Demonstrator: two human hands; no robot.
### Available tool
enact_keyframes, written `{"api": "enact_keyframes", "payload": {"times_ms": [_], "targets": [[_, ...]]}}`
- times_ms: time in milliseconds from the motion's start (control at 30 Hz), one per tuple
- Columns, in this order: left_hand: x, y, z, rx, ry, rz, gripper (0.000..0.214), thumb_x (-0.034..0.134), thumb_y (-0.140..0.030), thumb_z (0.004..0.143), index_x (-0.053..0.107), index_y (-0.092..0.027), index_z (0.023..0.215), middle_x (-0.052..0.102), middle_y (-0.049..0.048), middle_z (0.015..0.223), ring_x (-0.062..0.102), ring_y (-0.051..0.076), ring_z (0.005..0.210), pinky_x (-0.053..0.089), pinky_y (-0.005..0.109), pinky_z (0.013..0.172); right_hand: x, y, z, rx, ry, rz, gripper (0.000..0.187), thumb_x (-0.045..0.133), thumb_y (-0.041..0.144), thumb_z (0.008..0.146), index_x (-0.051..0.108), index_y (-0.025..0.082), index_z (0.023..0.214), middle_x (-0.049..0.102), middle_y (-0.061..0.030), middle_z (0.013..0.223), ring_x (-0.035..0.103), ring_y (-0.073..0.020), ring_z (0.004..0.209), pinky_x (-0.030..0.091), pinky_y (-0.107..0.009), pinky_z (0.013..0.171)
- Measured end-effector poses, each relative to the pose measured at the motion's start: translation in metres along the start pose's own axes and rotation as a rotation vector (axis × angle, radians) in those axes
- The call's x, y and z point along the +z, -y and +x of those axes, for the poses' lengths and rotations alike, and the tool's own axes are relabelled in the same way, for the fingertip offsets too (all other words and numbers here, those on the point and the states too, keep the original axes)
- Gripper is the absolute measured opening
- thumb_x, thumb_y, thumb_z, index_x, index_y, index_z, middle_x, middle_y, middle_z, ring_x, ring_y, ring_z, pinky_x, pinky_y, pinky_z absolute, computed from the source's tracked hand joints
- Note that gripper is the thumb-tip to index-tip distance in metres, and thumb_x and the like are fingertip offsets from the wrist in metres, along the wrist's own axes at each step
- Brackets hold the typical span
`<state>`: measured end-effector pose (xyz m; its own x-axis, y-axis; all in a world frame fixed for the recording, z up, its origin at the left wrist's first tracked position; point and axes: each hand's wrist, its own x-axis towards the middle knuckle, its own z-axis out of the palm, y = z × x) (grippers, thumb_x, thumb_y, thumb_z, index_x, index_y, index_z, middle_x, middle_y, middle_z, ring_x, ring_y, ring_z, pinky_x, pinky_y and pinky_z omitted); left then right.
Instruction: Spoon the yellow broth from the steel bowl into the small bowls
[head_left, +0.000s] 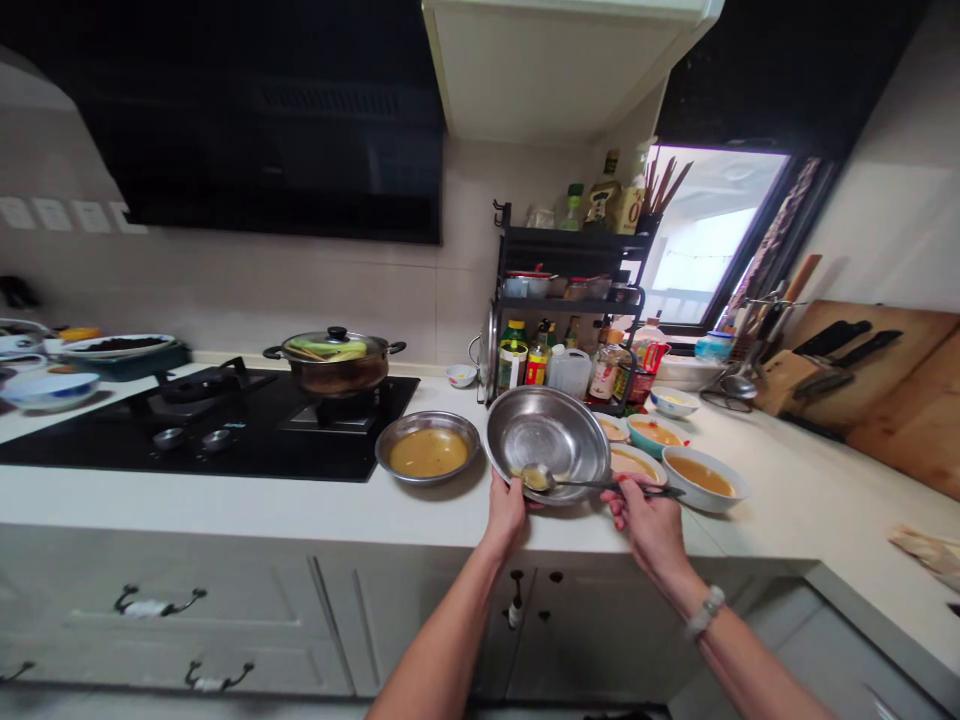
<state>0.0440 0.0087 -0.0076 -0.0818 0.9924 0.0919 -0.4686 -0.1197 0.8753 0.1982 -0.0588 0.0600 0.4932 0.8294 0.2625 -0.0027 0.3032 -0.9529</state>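
My left hand [507, 510] grips the near rim of a large steel bowl [551, 435], which is tilted up toward me over the counter edge. A little yellow liquid sits at the bowl's bottom. My right hand [646, 517] holds the handle of a metal spoon [541, 478] whose scoop rests in that liquid. A smaller steel bowl [427, 447] full of yellow liquid stands to the left. Several small ceramic bowls with the same liquid, one white [705, 478] and one teal [654, 434], stand to the right.
A black hob [217, 425] carries a lidded pot [335, 362]. Behind the bowls a black rack [570, 300] holds bottles and jars. A knife block and wooden boards [877, 385] lean at the right. Dishes [112, 348] crowd the far left counter [225, 505].
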Motion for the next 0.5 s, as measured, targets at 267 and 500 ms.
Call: {"api": "enact_keyframes", "payload": {"times_ms": [267, 500], "targets": [[0.003, -0.005, -0.003, -0.039, -0.042, 0.002, 0.042, 0.050, -0.017, 0.078, 0.046, -0.019, 0.120, 0.062, 0.0067, 0.100, 0.061, 0.013, 0.068, 0.055, 0.023, 0.052, 0.003, 0.017, 0.010, 0.022, 0.001, 0.066, 0.035, 0.074, 0.041, 0.062, 0.058, 0.015, 0.078, 0.062, -0.0019, 0.051, 0.048, -0.0095, 0.037, 0.034, -0.016, 0.029], [0.001, 0.001, 0.000, 0.004, -0.015, 0.000, 0.053, 0.049, -0.016, 0.076, 0.041, -0.020, 0.128, 0.060, 0.0086, 0.107, 0.062, 0.015, 0.075, 0.055, 0.024, 0.052, 0.016, 0.043, 0.024, 0.026, 0.008, 0.114, 0.033, 0.075, 0.038, 0.059, 0.057, 0.016, 0.076, 0.060, 0.0000, 0.051, 0.048, -0.0091, 0.037, 0.033, -0.016, 0.030]]}}
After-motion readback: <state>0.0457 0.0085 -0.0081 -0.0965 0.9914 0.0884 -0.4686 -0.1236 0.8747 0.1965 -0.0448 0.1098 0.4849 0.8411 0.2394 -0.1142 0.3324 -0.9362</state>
